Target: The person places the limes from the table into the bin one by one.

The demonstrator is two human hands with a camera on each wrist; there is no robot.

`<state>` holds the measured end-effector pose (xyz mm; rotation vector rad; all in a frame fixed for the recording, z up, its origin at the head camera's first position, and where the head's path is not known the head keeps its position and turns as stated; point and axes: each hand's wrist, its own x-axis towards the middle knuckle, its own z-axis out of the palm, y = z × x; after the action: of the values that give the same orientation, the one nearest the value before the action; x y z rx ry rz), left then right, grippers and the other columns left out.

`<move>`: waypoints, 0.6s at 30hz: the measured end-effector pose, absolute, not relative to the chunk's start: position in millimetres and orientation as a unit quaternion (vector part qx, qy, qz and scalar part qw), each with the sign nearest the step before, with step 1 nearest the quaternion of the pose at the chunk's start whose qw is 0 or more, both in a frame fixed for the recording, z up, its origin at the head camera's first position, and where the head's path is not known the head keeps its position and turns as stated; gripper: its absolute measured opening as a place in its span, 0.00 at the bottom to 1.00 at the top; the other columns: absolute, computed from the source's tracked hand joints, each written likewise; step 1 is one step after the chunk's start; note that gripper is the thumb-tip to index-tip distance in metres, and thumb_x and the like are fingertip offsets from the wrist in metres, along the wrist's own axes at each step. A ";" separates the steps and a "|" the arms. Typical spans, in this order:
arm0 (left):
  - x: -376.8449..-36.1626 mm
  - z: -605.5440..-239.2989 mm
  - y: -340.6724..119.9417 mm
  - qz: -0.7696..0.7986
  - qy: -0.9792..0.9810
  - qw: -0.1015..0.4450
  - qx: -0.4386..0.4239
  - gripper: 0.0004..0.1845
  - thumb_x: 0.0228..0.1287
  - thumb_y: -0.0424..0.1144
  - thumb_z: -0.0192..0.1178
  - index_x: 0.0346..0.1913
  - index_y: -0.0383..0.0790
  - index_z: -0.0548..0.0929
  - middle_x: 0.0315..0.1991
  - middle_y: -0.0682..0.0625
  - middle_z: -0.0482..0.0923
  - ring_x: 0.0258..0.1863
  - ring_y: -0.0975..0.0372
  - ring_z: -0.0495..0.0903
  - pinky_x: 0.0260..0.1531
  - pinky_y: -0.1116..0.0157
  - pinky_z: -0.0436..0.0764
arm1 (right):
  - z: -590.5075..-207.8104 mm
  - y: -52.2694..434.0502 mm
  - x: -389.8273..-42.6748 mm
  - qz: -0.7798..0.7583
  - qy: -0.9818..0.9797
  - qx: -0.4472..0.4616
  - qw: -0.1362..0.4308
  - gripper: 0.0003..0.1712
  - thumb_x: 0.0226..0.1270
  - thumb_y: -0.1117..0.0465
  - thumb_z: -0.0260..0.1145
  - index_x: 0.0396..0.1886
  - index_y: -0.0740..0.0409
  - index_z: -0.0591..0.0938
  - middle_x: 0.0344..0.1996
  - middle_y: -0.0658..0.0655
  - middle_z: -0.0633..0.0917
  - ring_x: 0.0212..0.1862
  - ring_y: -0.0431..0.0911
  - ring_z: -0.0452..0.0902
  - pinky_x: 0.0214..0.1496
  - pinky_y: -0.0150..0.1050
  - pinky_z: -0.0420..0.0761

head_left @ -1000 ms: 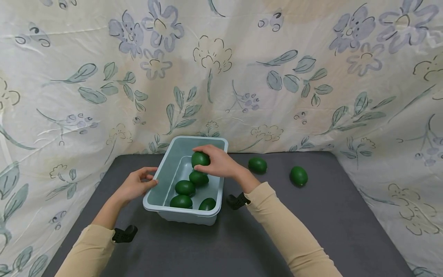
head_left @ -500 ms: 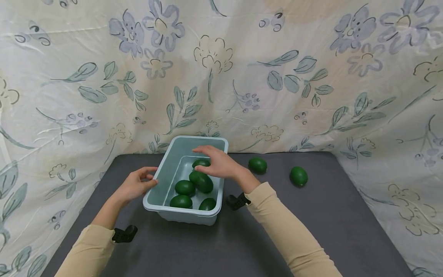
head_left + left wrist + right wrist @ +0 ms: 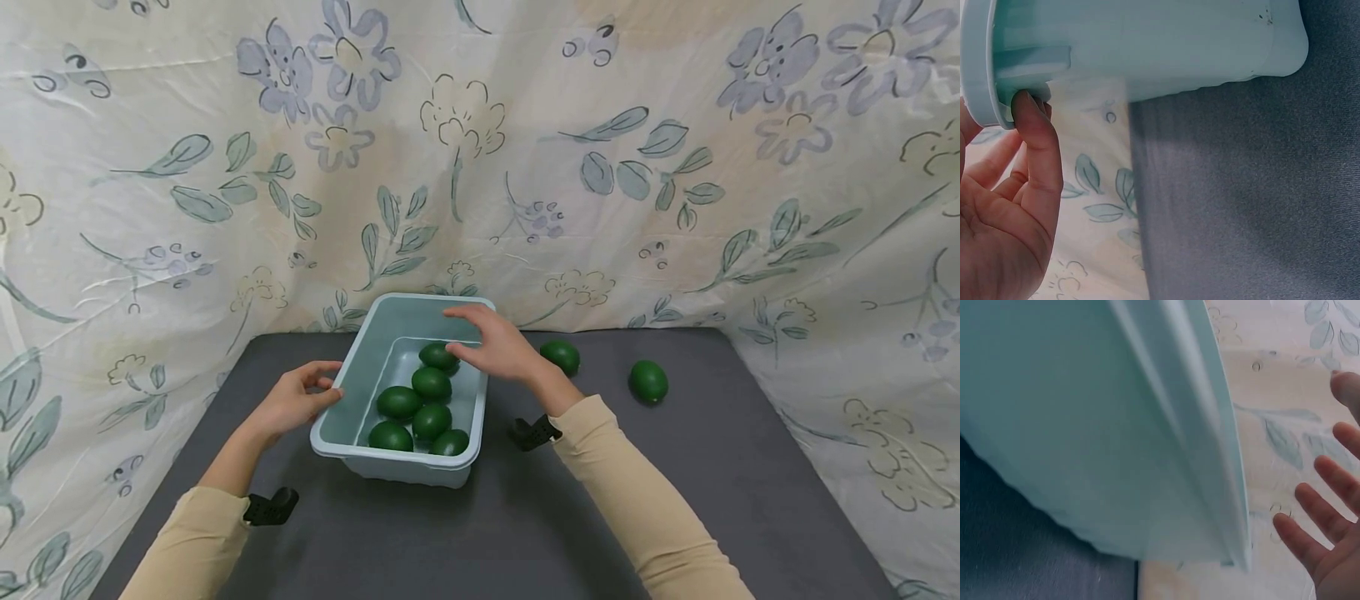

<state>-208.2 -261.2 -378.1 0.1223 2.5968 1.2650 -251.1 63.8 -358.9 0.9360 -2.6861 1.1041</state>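
A light blue plastic bin (image 3: 330, 433) stands on the grey table and holds several dark green egg-shaped fruits (image 3: 431, 382). My left hand (image 3: 296, 398) holds the bin's left rim, thumb on top. In the left wrist view a fingertip of the left hand (image 3: 1016, 200) tucks under the bin's (image 3: 1147, 44) rim flange. My right hand (image 3: 495, 346) hovers over the bin's far right corner, fingers spread, holding nothing. The right wrist view shows those straight fingers (image 3: 1319, 550) beside the bin's outer wall (image 3: 1085, 425). Two more green fruits (image 3: 560, 356) (image 3: 648, 381) lie on the table to the right.
A flowered cloth backdrop (image 3: 525, 167) closes off the back and both sides of the grey table (image 3: 712, 483). Black wrist-camera mounts (image 3: 270, 507) (image 3: 534, 432) sit at both wrists.
My right hand let go of a green fruit inside the bin and drew back up and to the right. The fruits in the bin shifted and settled. The left hand stayed on the rim.
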 end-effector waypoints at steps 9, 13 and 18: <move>-209.0 -378.4 -260.9 0.435 0.891 0.125 0.040 0.30 0.63 0.40 0.58 0.66 0.38 0.62 0.46 0.39 0.73 0.36 0.57 0.76 0.30 0.62 0.78 | -371.7 94.4 -259.4 0.395 -0.879 0.256 0.071 0.29 0.64 0.53 0.62 0.64 0.52 0.69 0.61 0.54 0.70 0.63 0.50 0.65 0.58 0.49 0.70; -209.2 -379.5 -261.2 0.438 0.889 0.124 0.040 0.30 0.63 0.40 0.58 0.66 0.38 0.62 0.45 0.39 0.73 0.35 0.57 0.76 0.29 0.62 0.77 | -378.0 107.5 -263.3 0.403 -0.881 0.234 0.079 0.28 0.64 0.54 0.62 0.63 0.53 0.70 0.61 0.55 0.71 0.62 0.54 0.66 0.58 0.52 0.69; -208.7 -379.9 -261.3 0.439 0.889 0.123 0.040 0.30 0.63 0.40 0.58 0.66 0.38 0.62 0.45 0.39 0.73 0.34 0.58 0.76 0.29 0.62 0.77 | -386.9 122.6 -266.6 0.400 -0.890 0.202 0.084 0.29 0.64 0.52 0.62 0.64 0.52 0.69 0.61 0.55 0.70 0.62 0.53 0.65 0.57 0.52 0.69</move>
<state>-208.7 -261.3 -379.9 0.1152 2.5935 1.2808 -266.6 122.6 -386.9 0.6014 -2.6565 1.1945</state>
